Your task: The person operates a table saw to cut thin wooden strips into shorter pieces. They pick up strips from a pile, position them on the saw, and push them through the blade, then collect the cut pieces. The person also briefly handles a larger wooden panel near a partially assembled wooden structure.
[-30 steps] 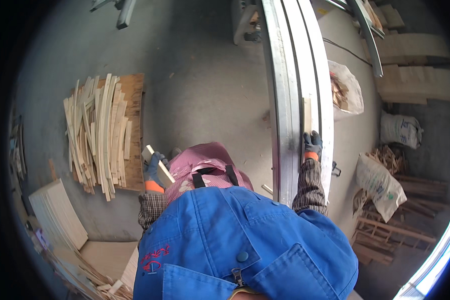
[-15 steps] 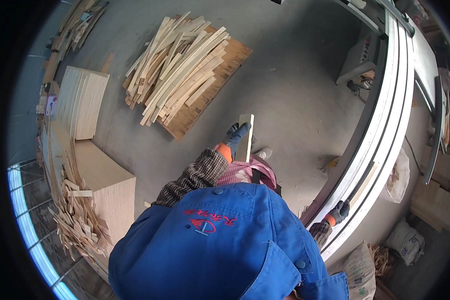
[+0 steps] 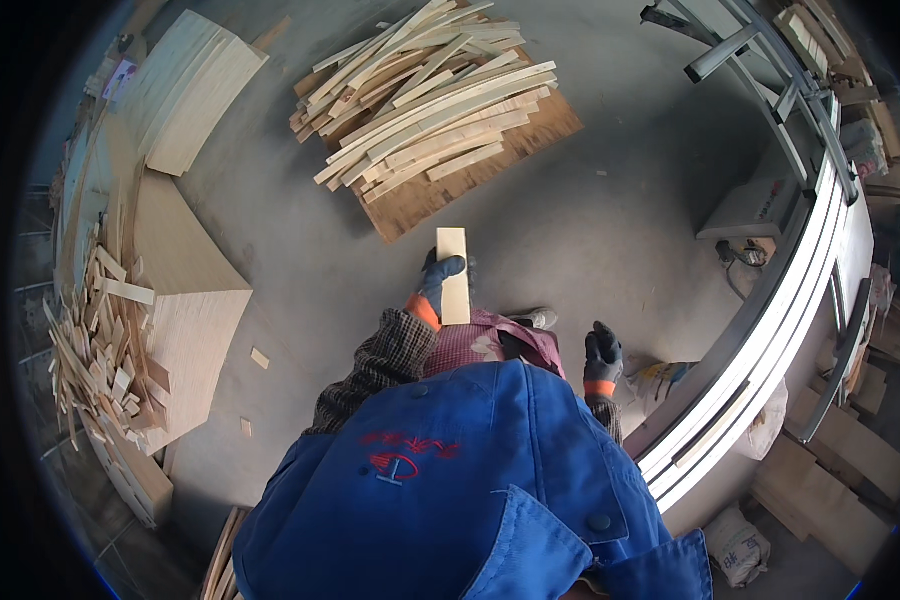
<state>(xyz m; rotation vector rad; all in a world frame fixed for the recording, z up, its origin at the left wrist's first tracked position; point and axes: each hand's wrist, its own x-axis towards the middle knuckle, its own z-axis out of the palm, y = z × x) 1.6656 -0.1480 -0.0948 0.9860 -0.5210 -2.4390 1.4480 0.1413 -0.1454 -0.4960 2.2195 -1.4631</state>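
Observation:
My left hand (image 3: 442,282), in a dark glove with an orange cuff, is closed on a short pale wooden board (image 3: 454,262). The board stands out ahead of my body, its broad face toward me. My right hand (image 3: 603,352), gloved alike, hangs above the floor at my right side. Its fingers are loosely bent, and I see nothing in them. To the right of it runs a long machine bed with bright metal rails (image 3: 770,345). A thin wooden strip (image 3: 712,426) lies along those rails, away from my hand.
A heap of long wooden strips (image 3: 440,110) lies on a brown board (image 3: 420,212) ahead. Stacked panels (image 3: 198,90) and a large pale block of sheets (image 3: 195,350) stand left, beside piled offcuts (image 3: 105,335). A metal frame (image 3: 740,60) and a white sack (image 3: 738,548) are at the right.
My right hand has come off the rails and moved inward over the floor. The left hand keeps the board, which is now turned with its broad face toward me. The view has turned.

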